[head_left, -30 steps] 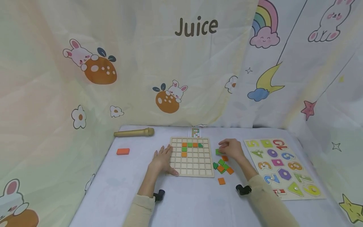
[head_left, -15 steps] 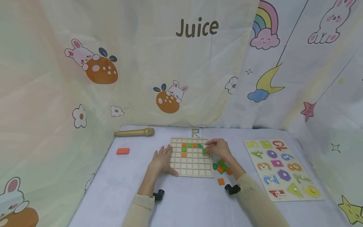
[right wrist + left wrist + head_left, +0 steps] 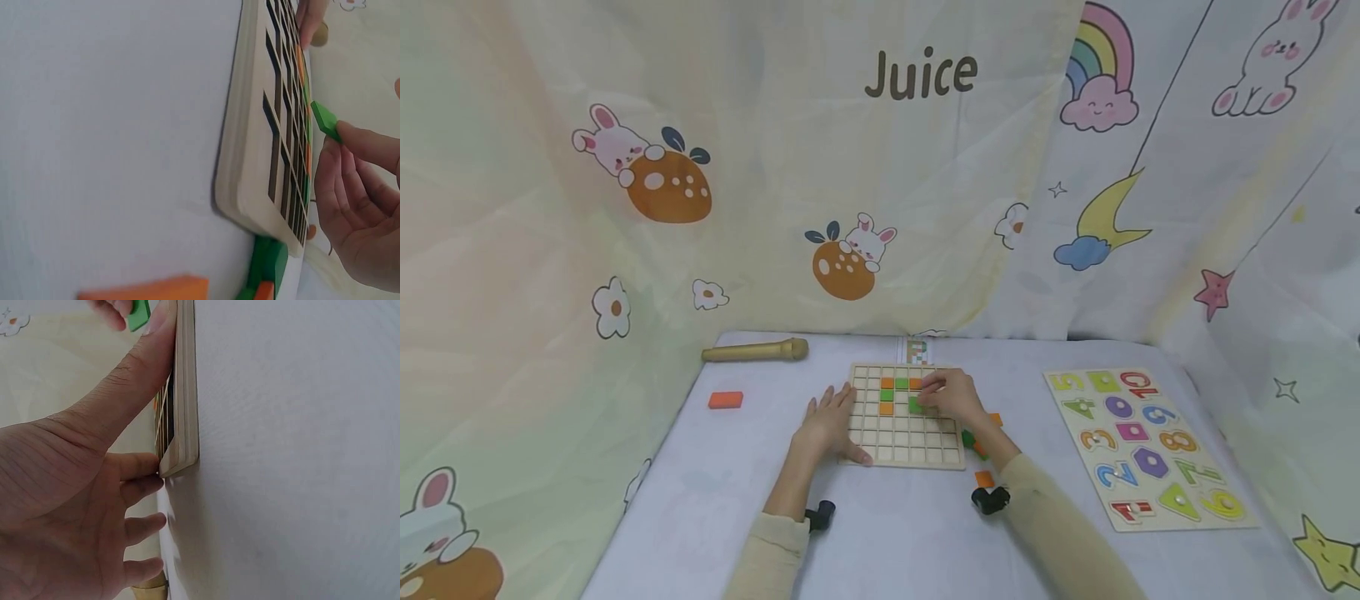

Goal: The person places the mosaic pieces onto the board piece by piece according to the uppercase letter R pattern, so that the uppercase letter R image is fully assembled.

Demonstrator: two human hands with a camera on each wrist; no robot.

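Head view: my right hand [image 3: 953, 396] pinched a green tile [image 3: 915, 406] just above the wooden board [image 3: 910, 443], near the middle of the desk's [image 3: 895, 542] far edge. My left hand [image 3: 829, 427] had its fingers spread out, with the thumb on the board. The tile looked light and hard, so I guessed it wouldn't bend, squash or break easily. Its smooth, flat sides might slip, I thought. Holding it by the thin edges seemed best, with its bottom left bare.
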